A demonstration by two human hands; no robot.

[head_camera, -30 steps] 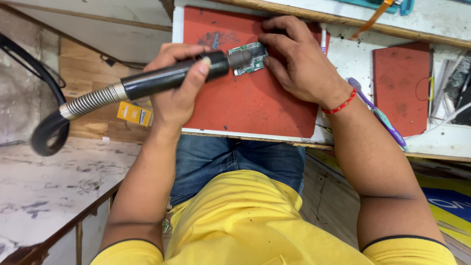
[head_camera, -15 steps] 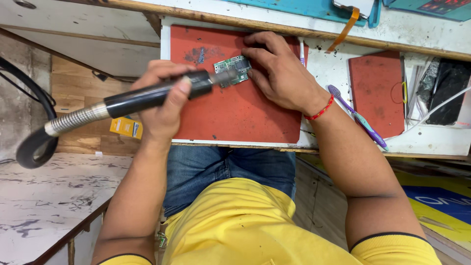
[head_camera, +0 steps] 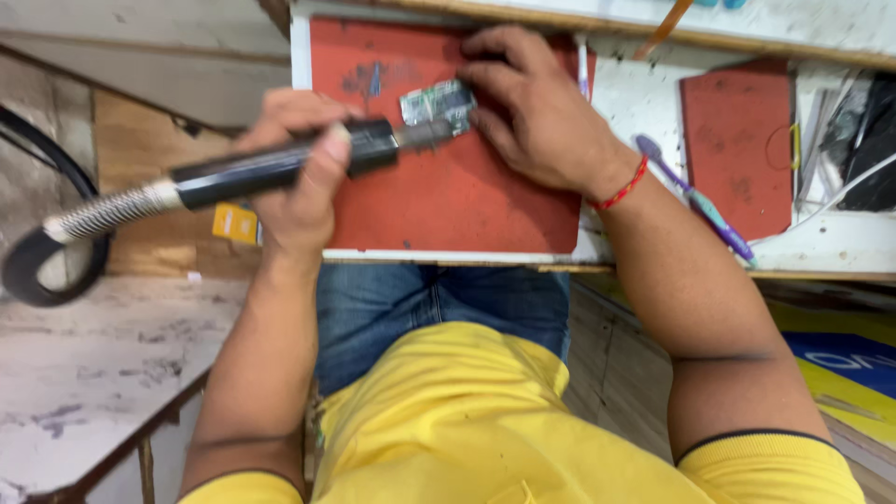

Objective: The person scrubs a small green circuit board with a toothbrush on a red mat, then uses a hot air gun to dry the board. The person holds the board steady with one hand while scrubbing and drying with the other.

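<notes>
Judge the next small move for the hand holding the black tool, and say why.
Probably keep the nozzle over the small circuit board and work slowly along it. The left hand grips the black tool with its tip at the board's edge, while the right hand pins the board on the red mat.

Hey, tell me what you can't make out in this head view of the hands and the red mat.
- Small silver-green circuit board: motion blur hides its parts; the right hand covers its right edge.
- Black handpiece with ribbed metal hose: its tip is smeared, and the left hand wraps its middle.
- Red rubber mat: top edge cut off by the frame.
</notes>
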